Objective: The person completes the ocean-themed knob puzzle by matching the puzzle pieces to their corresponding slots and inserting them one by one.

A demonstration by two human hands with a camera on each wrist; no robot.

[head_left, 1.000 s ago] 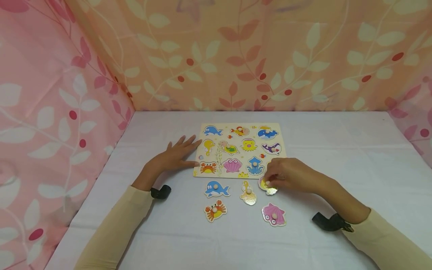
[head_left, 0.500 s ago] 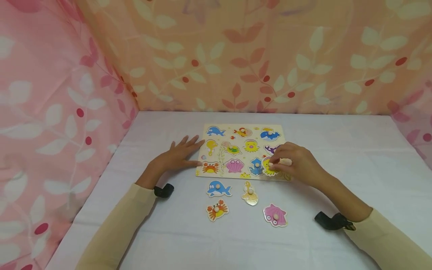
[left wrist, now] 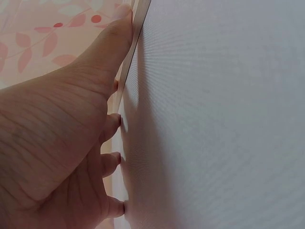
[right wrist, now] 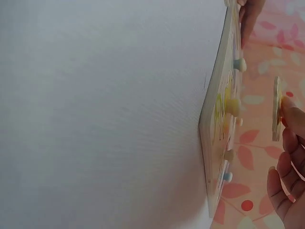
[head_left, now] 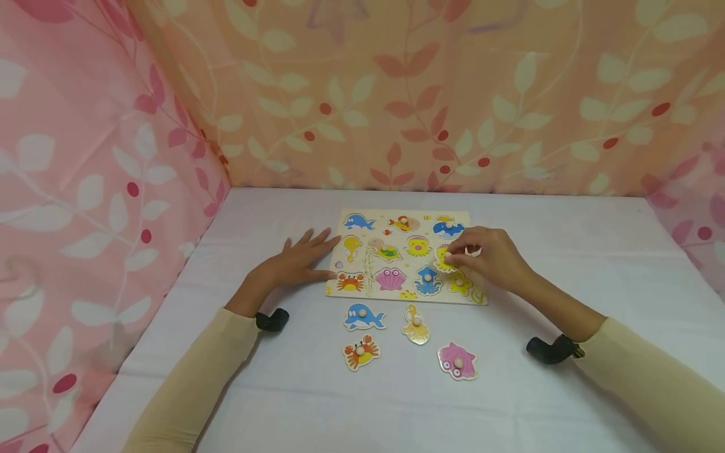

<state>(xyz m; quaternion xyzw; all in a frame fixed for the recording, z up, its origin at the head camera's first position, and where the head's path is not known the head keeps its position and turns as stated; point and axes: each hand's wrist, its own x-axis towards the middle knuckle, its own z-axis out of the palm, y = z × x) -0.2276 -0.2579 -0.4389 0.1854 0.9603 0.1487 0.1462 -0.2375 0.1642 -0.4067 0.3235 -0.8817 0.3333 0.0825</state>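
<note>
My right hand (head_left: 491, 259) pinches the knob of a yellow octopus puzzle piece (head_left: 444, 258), which hangs above the right part of the wooden puzzle board (head_left: 409, 295). In the right wrist view the octopus piece (right wrist: 276, 109) is seen edge-on, apart from the board (right wrist: 206, 129). My left hand (head_left: 294, 261) lies with fingers spread at the board's left edge, thumb and fingertips touching it. Knobbed pieces sit in the board, among them a blue squid (head_left: 427, 280), a yellow starfish (head_left: 460, 284) and a turtle (head_left: 386, 250). The printed octopus spot (head_left: 418, 246) shows no knob.
In front of the board lie a blue dolphin piece (head_left: 364, 316), a seahorse piece (head_left: 416, 324), a crab piece (head_left: 361, 352) and a pink shell piece (head_left: 457, 362). White cloth covers the table (head_left: 283, 402). A patterned curtain (head_left: 351, 94) hangs behind it.
My right hand has lifted the octopus piece off the cloth at the board's front edge and carried it up and over the board. The left hand has stayed put.
</note>
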